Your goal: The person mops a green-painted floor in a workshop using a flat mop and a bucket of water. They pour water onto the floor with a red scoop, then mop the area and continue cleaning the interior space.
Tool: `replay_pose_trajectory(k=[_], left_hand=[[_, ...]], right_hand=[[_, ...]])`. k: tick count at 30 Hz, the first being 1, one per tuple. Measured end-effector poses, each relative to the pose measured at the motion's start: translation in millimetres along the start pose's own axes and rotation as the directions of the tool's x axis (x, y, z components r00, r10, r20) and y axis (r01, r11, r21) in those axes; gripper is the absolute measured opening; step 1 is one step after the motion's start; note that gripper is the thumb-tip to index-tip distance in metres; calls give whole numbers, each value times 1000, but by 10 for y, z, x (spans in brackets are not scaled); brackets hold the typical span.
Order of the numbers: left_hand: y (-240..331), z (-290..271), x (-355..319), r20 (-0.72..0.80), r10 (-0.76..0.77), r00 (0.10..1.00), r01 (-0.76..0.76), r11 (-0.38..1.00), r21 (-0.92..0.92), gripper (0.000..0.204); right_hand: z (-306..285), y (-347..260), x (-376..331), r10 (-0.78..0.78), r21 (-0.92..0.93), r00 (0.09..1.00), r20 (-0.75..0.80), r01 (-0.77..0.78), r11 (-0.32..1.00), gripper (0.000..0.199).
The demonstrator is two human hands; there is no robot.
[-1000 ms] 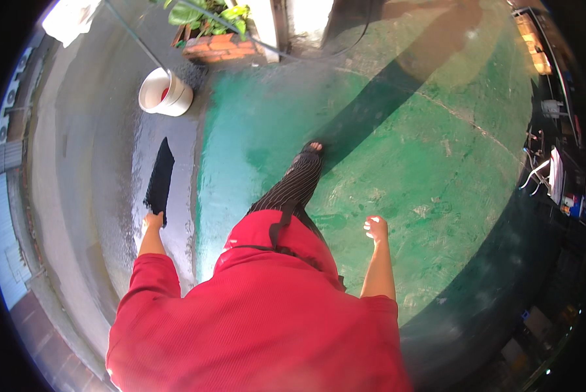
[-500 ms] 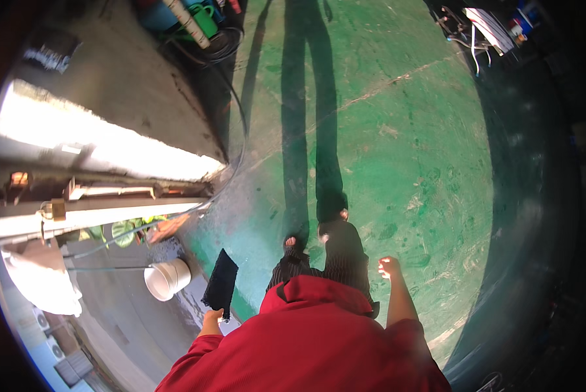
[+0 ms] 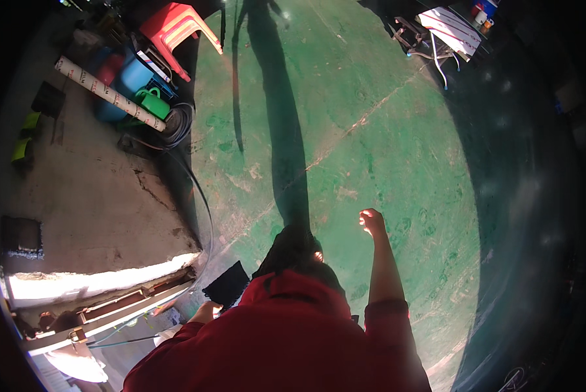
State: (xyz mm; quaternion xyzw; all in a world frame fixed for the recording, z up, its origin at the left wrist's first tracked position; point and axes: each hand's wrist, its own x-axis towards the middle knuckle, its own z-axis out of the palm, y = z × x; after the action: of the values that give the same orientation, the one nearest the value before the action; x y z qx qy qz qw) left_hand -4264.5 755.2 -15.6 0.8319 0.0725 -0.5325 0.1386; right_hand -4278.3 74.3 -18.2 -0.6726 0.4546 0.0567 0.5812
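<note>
My left hand (image 3: 206,311) grips the near corner of a black, flat, fuzzy-edged cloth piece (image 3: 226,285), which hangs low beside my left leg. Out at my right side, my bare right hand (image 3: 372,223) swings forward of my body above the green floor. Its fingers are loosely curled with gaps between them, and nothing shows in them. Red sleeves cover both upper arms.
Worn green floor (image 3: 371,163) stretches ahead. At the left are a wall (image 3: 97,189), a coiled black hose (image 3: 178,124), a long cardboard tube (image 3: 110,95), a green watering can (image 3: 152,102) and a red plastic stool (image 3: 178,32). A folding metal frame (image 3: 430,42) stands far right.
I have moved forward, past the white bucket, now mostly hidden. The red stool and hose coil have come further into view. My right arm has swung forward; the cloth piece stays in my left hand.
</note>
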Motion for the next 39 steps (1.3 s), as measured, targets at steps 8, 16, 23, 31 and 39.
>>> replay_pose_trajectory(k=[8,16,23,31,39], left_hand=[[2291,-858,1443,2,-208,978,206,970,127,47],[4326,-2006,2570,12,-312,950,307,940,150,51],[6159,-3288,3944,-3,-318,948,314,937,153,55],[7833,-4513,4652,-22,-393,919,393,914,94,61],[9264,-6506,5555,-75,-478,875,481,875,44,58]], right_hand=[[-617,-429,2380,44,276,999,31,-51,960,5],[-1317,-1347,2425,571,23,820,-25,-571,821,15],[-1776,-2793,4273,764,75,638,-94,-761,645,16],[-1503,-6729,8836,-238,6,970,-54,239,971,20],[151,-9482,10964,-473,-139,859,195,502,854,10]])
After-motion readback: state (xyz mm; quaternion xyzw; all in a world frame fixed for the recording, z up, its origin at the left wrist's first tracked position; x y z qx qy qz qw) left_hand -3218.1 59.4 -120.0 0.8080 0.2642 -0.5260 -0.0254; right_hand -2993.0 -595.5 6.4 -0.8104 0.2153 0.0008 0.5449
